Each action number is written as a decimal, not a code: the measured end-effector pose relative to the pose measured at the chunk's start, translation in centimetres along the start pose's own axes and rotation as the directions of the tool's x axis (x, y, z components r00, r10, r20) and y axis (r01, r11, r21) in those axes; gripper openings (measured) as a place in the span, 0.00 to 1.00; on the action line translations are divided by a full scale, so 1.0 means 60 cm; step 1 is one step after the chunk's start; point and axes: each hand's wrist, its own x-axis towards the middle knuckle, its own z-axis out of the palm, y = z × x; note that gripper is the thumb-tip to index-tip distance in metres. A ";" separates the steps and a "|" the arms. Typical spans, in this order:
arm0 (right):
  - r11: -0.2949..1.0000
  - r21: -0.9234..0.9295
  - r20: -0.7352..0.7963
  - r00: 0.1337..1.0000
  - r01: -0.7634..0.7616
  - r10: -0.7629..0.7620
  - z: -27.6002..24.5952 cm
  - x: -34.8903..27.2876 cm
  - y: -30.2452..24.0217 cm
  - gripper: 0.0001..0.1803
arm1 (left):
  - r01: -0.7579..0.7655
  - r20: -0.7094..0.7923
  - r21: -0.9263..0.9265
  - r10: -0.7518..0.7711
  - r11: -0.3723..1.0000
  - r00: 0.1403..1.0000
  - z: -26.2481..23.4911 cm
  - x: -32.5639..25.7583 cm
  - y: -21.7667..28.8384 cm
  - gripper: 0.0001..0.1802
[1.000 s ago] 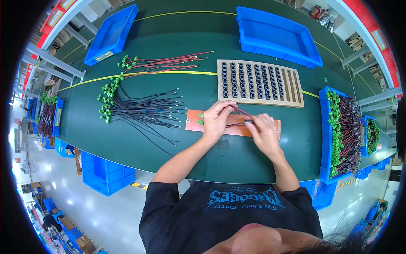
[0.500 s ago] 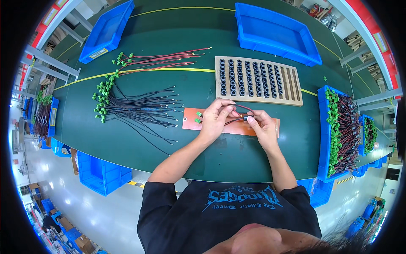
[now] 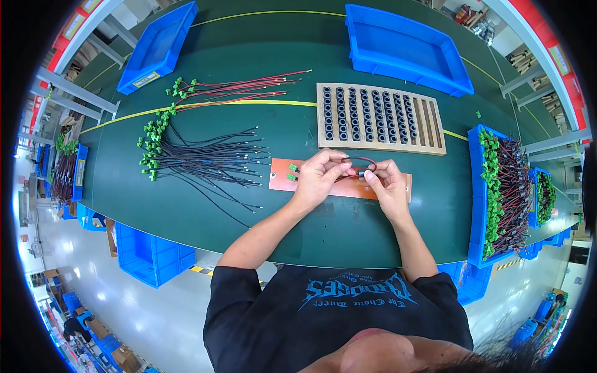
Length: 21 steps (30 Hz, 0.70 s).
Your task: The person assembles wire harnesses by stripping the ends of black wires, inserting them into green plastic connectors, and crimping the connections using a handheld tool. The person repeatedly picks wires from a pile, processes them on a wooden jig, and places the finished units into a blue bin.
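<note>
Over the orange board (image 3: pixel 348 188), my left hand (image 3: pixel 316 180) pinches a thin wire (image 3: pixel 373 163), dark with a reddish tint, that bows up in a small loop toward my right hand. My right hand (image 3: pixel 388 188) holds a small black cylindrical part (image 3: pixel 361 174) between thumb and fingers, where the wire seems to meet it. The wire's tip is hidden by my fingers. Two green terminal connectors (image 3: pixel 292 177) sit at the board's left end, beside my left hand; the leads from them run behind that hand.
Beyond my hands lies a wooden rack (image 3: pixel 379 144) with rows of black cylinders. Black wires (image 3: pixel 205 155) and red wires (image 3: pixel 249 85) with green connectors spread at left. A blue bin (image 3: pixel 476 205) of wired assemblies stands at right. Blue trays (image 3: pixel 404 46) sit at the back.
My left hand has shifted slightly down, and the wire loop between my hands has changed shape. A light wire tip that showed there is no longer visible. My right hand has barely moved.
</note>
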 end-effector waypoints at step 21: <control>0.977 0.099 -0.029 0.982 0.189 -0.187 -0.004 -0.001 0.021 0.10 | -0.319 0.061 0.380 0.321 0.868 0.945 0.001 -0.028 0.006 0.12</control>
